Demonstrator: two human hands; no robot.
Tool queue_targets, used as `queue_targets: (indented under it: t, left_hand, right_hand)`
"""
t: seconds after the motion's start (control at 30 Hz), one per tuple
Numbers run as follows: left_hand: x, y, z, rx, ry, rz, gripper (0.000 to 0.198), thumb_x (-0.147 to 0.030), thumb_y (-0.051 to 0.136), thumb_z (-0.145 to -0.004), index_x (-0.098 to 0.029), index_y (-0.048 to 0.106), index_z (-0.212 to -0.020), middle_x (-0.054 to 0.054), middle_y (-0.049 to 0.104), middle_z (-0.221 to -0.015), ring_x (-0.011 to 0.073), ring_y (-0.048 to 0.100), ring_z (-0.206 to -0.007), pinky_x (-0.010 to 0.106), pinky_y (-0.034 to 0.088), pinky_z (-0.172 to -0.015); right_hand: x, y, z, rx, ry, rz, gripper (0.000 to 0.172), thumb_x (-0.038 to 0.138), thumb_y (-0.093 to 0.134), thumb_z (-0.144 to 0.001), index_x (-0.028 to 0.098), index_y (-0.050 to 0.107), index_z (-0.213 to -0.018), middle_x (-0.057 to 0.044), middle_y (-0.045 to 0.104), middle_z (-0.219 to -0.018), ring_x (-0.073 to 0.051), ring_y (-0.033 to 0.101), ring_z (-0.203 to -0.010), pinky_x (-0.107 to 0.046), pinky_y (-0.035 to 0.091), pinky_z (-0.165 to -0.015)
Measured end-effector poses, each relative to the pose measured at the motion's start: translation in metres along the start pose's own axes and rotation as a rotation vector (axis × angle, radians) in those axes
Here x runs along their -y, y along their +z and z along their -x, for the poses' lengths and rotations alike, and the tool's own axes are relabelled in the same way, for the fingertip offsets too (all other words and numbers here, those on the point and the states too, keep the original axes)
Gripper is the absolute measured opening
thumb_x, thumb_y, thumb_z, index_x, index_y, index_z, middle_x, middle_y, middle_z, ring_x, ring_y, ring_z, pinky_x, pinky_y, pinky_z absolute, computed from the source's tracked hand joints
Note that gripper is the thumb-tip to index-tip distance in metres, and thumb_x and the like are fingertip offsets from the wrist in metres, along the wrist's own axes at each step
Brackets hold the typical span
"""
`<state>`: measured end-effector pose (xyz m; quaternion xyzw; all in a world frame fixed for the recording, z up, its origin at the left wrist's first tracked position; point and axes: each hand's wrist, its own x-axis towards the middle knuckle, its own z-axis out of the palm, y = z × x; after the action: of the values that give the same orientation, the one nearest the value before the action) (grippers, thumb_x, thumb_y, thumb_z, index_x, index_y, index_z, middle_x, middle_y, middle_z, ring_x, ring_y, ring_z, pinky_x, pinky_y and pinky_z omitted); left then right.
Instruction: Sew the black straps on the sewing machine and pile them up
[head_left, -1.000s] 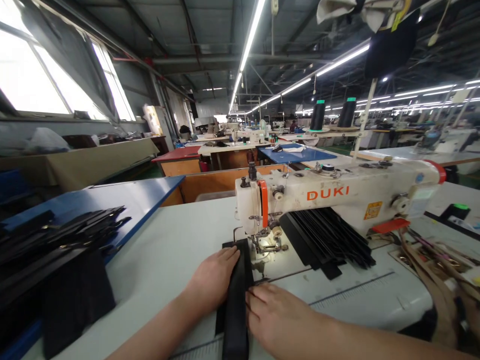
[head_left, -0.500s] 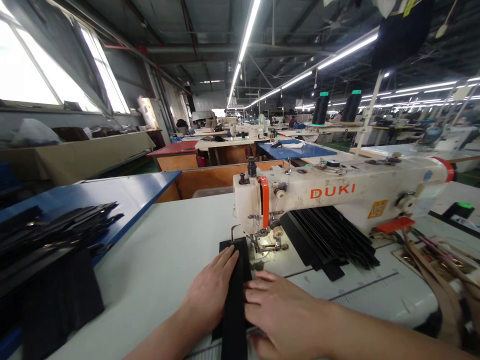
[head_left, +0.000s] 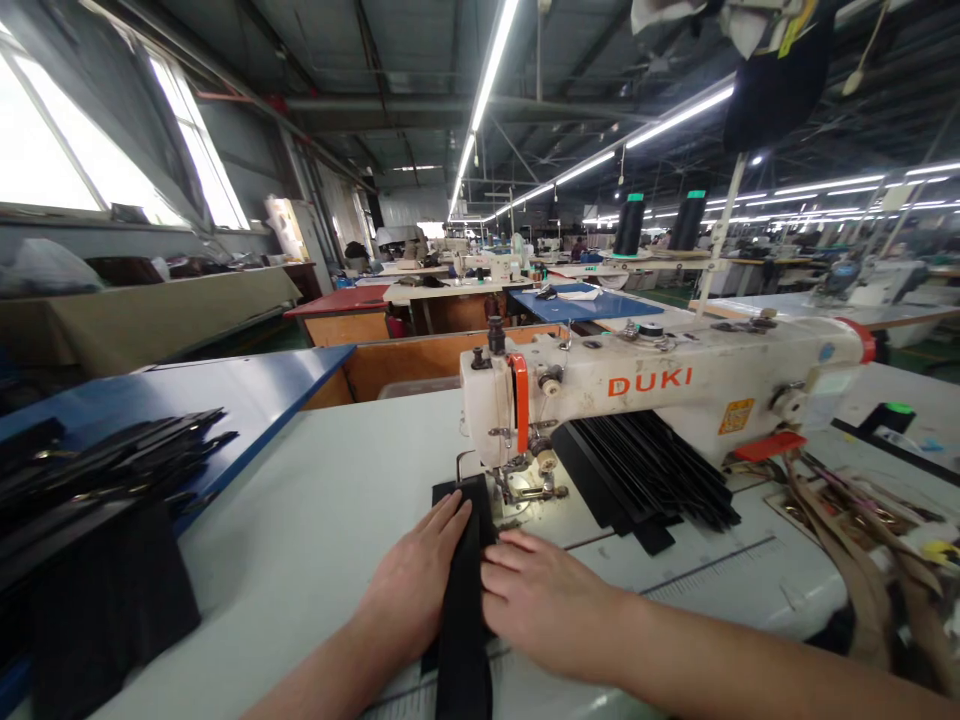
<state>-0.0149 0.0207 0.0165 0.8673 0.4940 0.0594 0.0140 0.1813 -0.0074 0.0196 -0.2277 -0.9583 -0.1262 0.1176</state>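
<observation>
A long black fabric strip (head_left: 459,625) lies over a wider black fabric piece (head_left: 480,500) on the pale sewing table, just left of the presser foot. My left hand (head_left: 416,565) rests on the strip from the left, its fingers stretched out flat toward the far end. At the right edge of the strip, my right hand (head_left: 536,595) has its fingers curled in and closed on the fabric; its thumb is hidden. The white sewing machine (head_left: 577,385) with an orange thread guard stands beyond my right hand, its needle area beside the fabric's far end.
Under the machine arm lies a fanned stack of black fabric pieces (head_left: 649,475). Black pieces with metal fittings (head_left: 120,470) pile on the blue table at left. A tray with tan straps (head_left: 832,540) sits at right, and thread cones (head_left: 628,228) stand behind the machine.
My right hand's fingers have drawn in closer against the strip, and its thumb has gone out of sight. The left hand stays on the fabric. The view has shifted slightly.
</observation>
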Motion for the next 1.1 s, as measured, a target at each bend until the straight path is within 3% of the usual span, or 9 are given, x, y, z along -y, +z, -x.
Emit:
queue_targets:
  t: [0.17, 0.3, 0.4, 0.5, 0.63, 0.87, 0.97, 1.1]
  left_hand:
    - [0.000, -0.003, 0.002, -0.026, 0.001, 0.010, 0.063, -0.014, 0.045, -0.079, -0.007, 0.043, -0.142, 0.017, 0.039, -0.149, 0.0244, 0.038, -0.137, 0.040, 0.034, -0.111]
    - [-0.008, 0.005, 0.019, -0.034, 0.023, 0.012, 0.065, -0.017, 0.049, -0.078, -0.009, 0.043, -0.142, 0.016, 0.036, -0.151, 0.0261, 0.039, -0.136, 0.041, 0.036, -0.110]
    - [-0.016, 0.022, 0.041, -0.158, 0.117, -0.017, 0.065, -0.013, 0.047, -0.077, -0.011, 0.044, -0.142, 0.015, 0.029, -0.154, 0.0268, 0.038, -0.137, 0.039, 0.039, -0.108]
    - [-0.020, 0.034, 0.054, -0.333, 0.266, -0.065, 0.077, -0.007, 0.044, -0.074, -0.013, 0.030, -0.149, 0.013, 0.042, -0.149, 0.0238, 0.048, -0.130, 0.033, 0.045, -0.103]
    - [-0.022, 0.028, 0.049, -0.408, 0.319, -0.115, 0.088, -0.004, 0.044, -0.072, -0.020, 0.014, -0.153, 0.008, 0.058, -0.136, 0.0196, 0.062, -0.115, 0.027, 0.049, -0.098]
    - [-0.021, 0.016, 0.027, -0.401, 0.353, -0.192, 0.057, -0.005, 0.045, -0.076, -0.016, 0.050, -0.132, 0.009, 0.064, -0.127, 0.0178, 0.065, -0.110, 0.023, 0.049, -0.096]
    - [-0.023, 0.015, 0.024, -0.407, 0.368, -0.235, 0.053, -0.005, 0.044, -0.074, -0.012, 0.054, -0.126, 0.012, 0.066, -0.124, 0.0194, 0.066, -0.108, 0.024, 0.050, -0.094]
    - [-0.025, 0.011, 0.024, -0.420, 0.371, -0.206, 0.060, -0.005, 0.043, -0.074, -0.015, 0.048, -0.133, 0.010, 0.065, -0.127, 0.0189, 0.065, -0.111, 0.023, 0.050, -0.094]
  right_hand:
    - [-0.008, 0.011, -0.015, 0.019, 0.120, 0.027, 0.019, 0.016, 0.054, -0.092, 0.009, 0.067, -0.104, -0.015, 0.066, -0.112, -0.024, 0.056, -0.111, -0.037, 0.043, -0.098]
    - [0.015, 0.008, -0.006, 0.047, 0.174, 0.051, 0.026, 0.018, 0.056, -0.090, 0.002, 0.068, -0.106, -0.021, 0.067, -0.111, -0.028, 0.060, -0.105, -0.043, 0.044, -0.098]
    - [0.037, 0.009, 0.016, 0.001, 0.152, 0.031, 0.031, 0.024, 0.054, -0.092, 0.004, 0.066, -0.111, -0.021, 0.065, -0.117, -0.029, 0.058, -0.111, -0.043, 0.043, -0.099]
    - [0.049, 0.016, 0.034, -0.076, 0.155, 0.026, 0.029, 0.020, 0.049, -0.095, 0.006, 0.064, -0.115, -0.019, 0.065, -0.119, -0.027, 0.056, -0.113, -0.039, 0.045, -0.094]
    - [0.049, 0.029, 0.039, -0.168, 0.139, 0.044, 0.024, 0.021, 0.051, -0.094, 0.007, 0.067, -0.106, -0.018, 0.068, -0.112, -0.027, 0.059, -0.108, -0.036, 0.049, -0.088]
    - [0.049, 0.052, 0.035, -0.260, 0.210, -0.007, 0.032, 0.023, 0.052, -0.094, 0.007, 0.060, -0.121, -0.015, 0.070, -0.106, -0.025, 0.062, -0.101, -0.032, 0.052, -0.080]
    - [0.048, 0.055, 0.036, -0.266, 0.225, -0.015, 0.036, 0.025, 0.047, -0.097, 0.008, 0.057, -0.126, -0.012, 0.071, -0.106, -0.024, 0.062, -0.102, -0.033, 0.051, -0.085]
    - [0.047, 0.059, 0.038, -0.317, 0.205, 0.000, 0.038, 0.027, 0.044, -0.099, 0.005, 0.057, -0.127, -0.011, 0.071, -0.109, -0.022, 0.062, -0.102, -0.030, 0.051, -0.087]
